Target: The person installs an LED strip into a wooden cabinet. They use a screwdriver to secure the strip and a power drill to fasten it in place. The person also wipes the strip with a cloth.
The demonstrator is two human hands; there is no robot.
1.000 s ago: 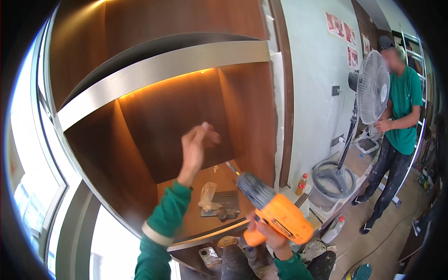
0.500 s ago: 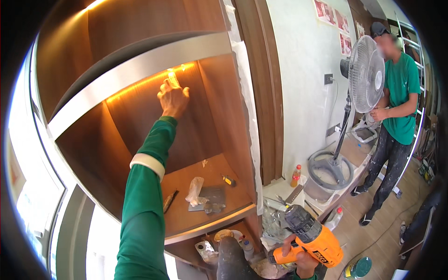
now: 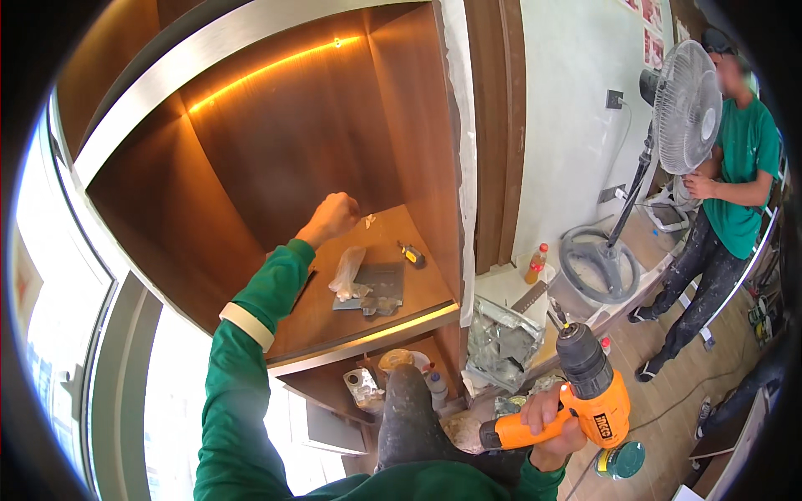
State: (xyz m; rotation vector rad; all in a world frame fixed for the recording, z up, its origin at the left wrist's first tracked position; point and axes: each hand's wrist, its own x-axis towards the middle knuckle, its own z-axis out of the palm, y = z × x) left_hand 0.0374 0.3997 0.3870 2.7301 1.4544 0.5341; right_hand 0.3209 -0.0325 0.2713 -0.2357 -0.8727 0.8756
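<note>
My left hand (image 3: 332, 219) is raised inside a dark wooden cabinet niche (image 3: 284, 142), fingers curled shut; I cannot tell whether it holds anything small. It hovers above the niche's shelf (image 3: 334, 321), near a small pale scrap (image 3: 368, 221). My right hand (image 3: 551, 422) is down low at my side, gripping the handle of an orange cordless drill (image 3: 593, 392) whose black chuck points upward. On the shelf lie a crumpled clear plastic bag (image 3: 347, 274), a grey flat plate (image 3: 378, 284) and a small yellow-black item (image 3: 412, 255).
A glowing light strip (image 3: 267, 71) runs under the niche's top. Another person in a green shirt (image 3: 739, 179) stands at the right by a pedestal fan (image 3: 685, 104). An orange bottle (image 3: 535, 264), foil-like wrapping (image 3: 499, 342) and clutter lie on the floor. A window (image 3: 58, 334) is at the left.
My left hand has dropped from the light strip at the niche's top down to just above the shelf. The drill in my right hand stays low, now with its chuck upward.
</note>
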